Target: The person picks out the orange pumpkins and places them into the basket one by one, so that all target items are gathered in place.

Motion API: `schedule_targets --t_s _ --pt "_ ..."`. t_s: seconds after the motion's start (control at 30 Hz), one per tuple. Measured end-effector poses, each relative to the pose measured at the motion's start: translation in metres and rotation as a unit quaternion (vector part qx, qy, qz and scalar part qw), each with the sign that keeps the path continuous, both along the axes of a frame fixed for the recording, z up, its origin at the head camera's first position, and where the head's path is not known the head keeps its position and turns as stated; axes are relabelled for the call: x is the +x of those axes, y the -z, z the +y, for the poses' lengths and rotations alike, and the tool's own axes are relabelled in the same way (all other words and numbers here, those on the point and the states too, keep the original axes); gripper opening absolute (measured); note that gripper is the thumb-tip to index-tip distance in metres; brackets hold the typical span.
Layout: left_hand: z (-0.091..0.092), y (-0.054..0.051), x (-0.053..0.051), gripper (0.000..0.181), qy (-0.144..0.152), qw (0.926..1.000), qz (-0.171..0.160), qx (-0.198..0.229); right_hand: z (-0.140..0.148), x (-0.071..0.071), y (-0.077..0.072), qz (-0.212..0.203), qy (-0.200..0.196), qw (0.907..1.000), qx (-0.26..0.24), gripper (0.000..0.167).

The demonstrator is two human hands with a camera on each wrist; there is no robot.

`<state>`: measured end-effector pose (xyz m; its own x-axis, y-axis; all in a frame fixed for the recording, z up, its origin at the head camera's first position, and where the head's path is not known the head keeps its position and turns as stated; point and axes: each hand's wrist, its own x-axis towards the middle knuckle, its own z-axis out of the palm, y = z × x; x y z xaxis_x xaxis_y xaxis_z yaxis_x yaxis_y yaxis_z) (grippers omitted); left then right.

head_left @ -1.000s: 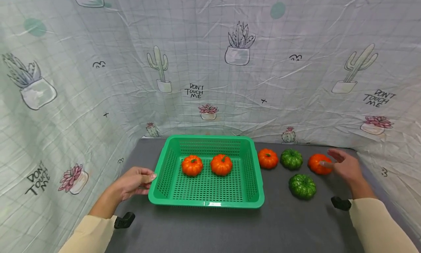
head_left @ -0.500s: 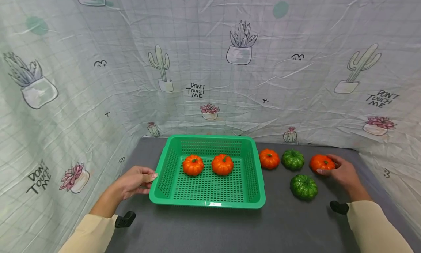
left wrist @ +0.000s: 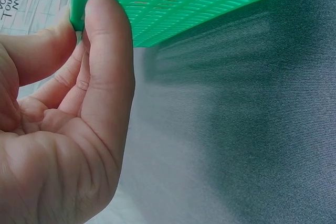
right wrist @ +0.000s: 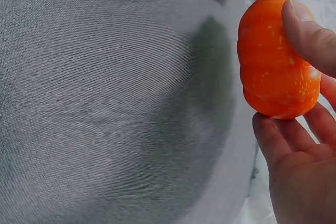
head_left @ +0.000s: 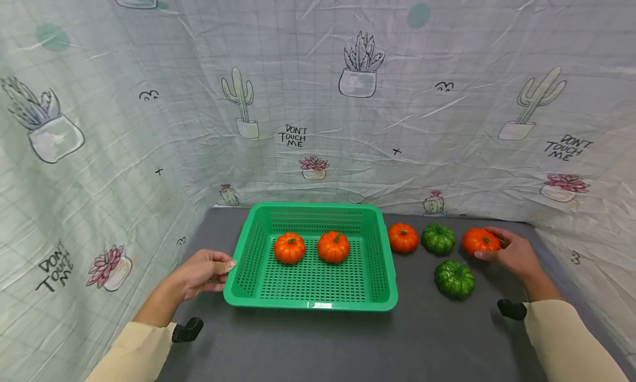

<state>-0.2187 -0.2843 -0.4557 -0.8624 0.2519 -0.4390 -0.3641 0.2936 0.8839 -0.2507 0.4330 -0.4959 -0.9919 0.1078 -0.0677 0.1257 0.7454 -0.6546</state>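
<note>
My left hand (head_left: 201, 277) pinches the left rim of a green plastic basket (head_left: 318, 304); in the left wrist view the thumb and fingers (left wrist: 107, 51) meet at that rim. Inside the basket sit two small orange pumpkins, a left pumpkin (head_left: 290, 249) and a right pumpkin (head_left: 334, 248). At the far right, my right hand (head_left: 517, 258) grips another orange pumpkin (head_left: 478, 242) by its right side. The right wrist view shows this ribbed pumpkin (right wrist: 275, 61) between the thumb and the fingertips; whether it is off the table cannot be told.
Just right of the basket lies an orange pumpkin (head_left: 403, 238). Beside it is a green pumpkin (head_left: 438, 239), with a second green pumpkin (head_left: 454, 280) nearer me. All rest on a dark grey table (head_left: 348, 346). A printed cloth (head_left: 422, 128) hangs behind and at the sides.
My right hand came down from beside the far-right orange pumpkin and took hold of it with thumb and fingers. The left hand stayed on the basket rim.
</note>
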Motion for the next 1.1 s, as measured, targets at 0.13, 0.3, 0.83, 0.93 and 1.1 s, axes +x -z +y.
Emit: schedule_targets --t_s 0.13,0.3,0.83,0.93,1.1 --pt "0.000 0.000 0.000 0.014 0.000 1.0000 0.002 -0.003 -0.004 0.002 -0.008 0.004 -0.013 0.9999 -0.008 0.088" --pt "0.000 0.000 0.001 0.015 -0.004 1.0000 0.002 -0.005 -0.008 0.002 -0.018 0.006 -0.026 0.9995 -0.015 0.089" --pt "-0.001 0.000 0.001 0.013 0.000 1.0000 0.000 0.008 -0.021 0.005 -0.042 0.031 -0.072 0.9969 -0.011 0.087" --pt "-0.001 0.000 0.001 0.013 0.000 1.0000 0.000 0.008 -0.025 0.005 -0.047 0.039 -0.083 0.9957 -0.012 0.085" --pt "-0.001 0.000 0.001 0.012 0.000 1.0000 0.000 0.009 -0.034 0.007 -0.055 0.040 -0.095 0.9946 -0.017 0.084"
